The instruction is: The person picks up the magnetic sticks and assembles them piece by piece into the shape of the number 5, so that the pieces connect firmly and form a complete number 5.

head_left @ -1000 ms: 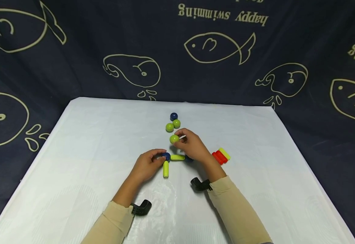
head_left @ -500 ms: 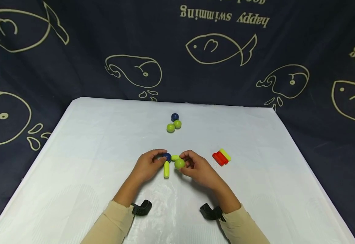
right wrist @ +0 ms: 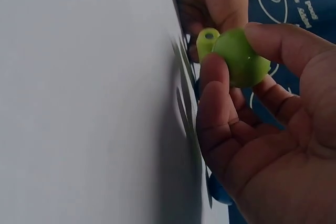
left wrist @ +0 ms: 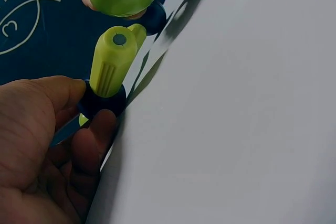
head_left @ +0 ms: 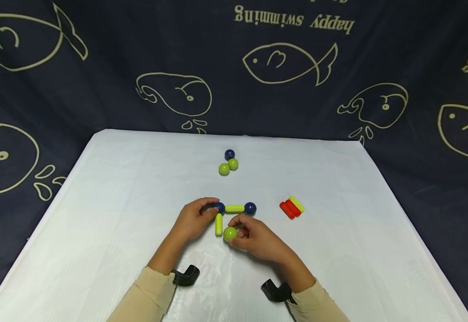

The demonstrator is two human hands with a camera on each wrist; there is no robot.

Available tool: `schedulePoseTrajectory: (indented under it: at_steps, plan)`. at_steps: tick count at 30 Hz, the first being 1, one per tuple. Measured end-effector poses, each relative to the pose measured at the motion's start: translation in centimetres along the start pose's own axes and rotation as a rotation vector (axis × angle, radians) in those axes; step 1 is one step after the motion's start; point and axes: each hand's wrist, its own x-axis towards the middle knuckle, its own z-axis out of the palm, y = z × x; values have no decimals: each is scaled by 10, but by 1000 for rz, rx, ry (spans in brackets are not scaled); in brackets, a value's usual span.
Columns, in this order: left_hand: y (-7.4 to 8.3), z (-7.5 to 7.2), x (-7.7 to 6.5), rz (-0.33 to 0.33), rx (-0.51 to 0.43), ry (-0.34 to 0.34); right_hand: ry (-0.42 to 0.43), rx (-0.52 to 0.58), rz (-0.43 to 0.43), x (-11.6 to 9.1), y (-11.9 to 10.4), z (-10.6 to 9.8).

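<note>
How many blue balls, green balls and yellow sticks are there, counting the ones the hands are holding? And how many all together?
Blue balls: 3
Green balls: 3
Yellow sticks: 3
Total: 9

The right fingers [right wrist: 215, 103] pinch a green ball [right wrist: 240, 59] (a yellow-green rod [right wrist: 203, 48] shows just behind).

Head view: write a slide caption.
Left hand pinches a blue ball; right hand holds a green ball beside a yellow rod.
</note>
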Motion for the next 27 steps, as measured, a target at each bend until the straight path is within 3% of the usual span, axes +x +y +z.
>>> schedulePoseTrajectory:
  at_steps: [13,27]
  plan:
    - [-1,0,0,17,-5,4,-33,28,-23,0,-1,11]
    - [-1,0,1,27,-7,9,-2,-128,-78,1,-5,23]
